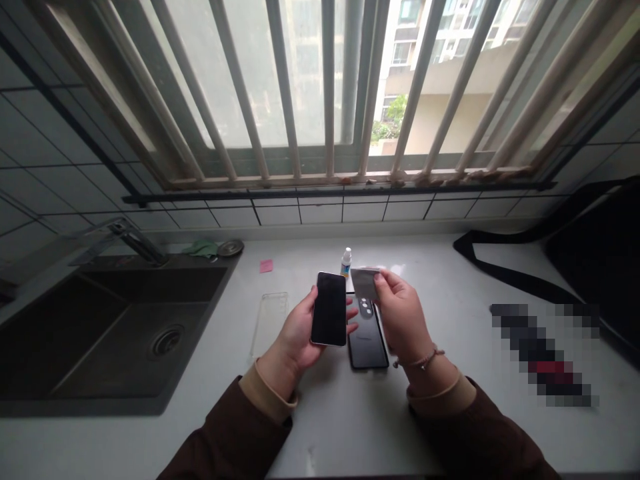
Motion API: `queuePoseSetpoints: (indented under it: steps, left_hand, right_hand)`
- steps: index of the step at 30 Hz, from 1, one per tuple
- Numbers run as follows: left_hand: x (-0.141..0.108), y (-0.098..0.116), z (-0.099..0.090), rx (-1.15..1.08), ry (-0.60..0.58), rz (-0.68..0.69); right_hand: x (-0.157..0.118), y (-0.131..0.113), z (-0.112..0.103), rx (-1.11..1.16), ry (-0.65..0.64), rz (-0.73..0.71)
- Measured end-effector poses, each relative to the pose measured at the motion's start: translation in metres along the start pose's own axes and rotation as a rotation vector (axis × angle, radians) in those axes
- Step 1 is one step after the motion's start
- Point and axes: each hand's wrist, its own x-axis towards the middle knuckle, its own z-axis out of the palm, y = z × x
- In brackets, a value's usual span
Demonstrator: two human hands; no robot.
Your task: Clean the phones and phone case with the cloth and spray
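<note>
My left hand grips a smartphone with its dark screen facing up, thumb along one edge and fingertips past the other. In my right hand a thin grey cloth is pinched between thumb and fingers, just right of the phone. Below it on the counter lies a second black phone, back side up with its camera lenses showing. A small white bottle stands behind the hands. To the left is a clear phone case, partly behind my left forearm.
A pink sticky note lies on the white counter. At the left is a dark sink with a faucet and a green cloth. A black bag with a strap and a blurred-out dark item lie at the right.
</note>
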Motion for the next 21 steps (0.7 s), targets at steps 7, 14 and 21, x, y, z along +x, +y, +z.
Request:
queuePoseSetpoints:
  steps: [7, 14, 21]
  left_hand:
    - [-0.001, -0.011, 0.005, -0.044, -0.106, 0.002]
    - [0.006, 0.004, 0.000, -0.147, 0.071, 0.079]
    - [0.007, 0.015, -0.009, -0.169, 0.140, 0.116]
  right_hand:
    - [-0.009, 0.004, 0.006, -0.565, -0.224, -0.608]
    - [-0.020, 0.007, 0.015, -0.564, -0.674, -0.799]
    - [-0.026, -0.019, 0.009, -0.359, -0.932, -0.615]
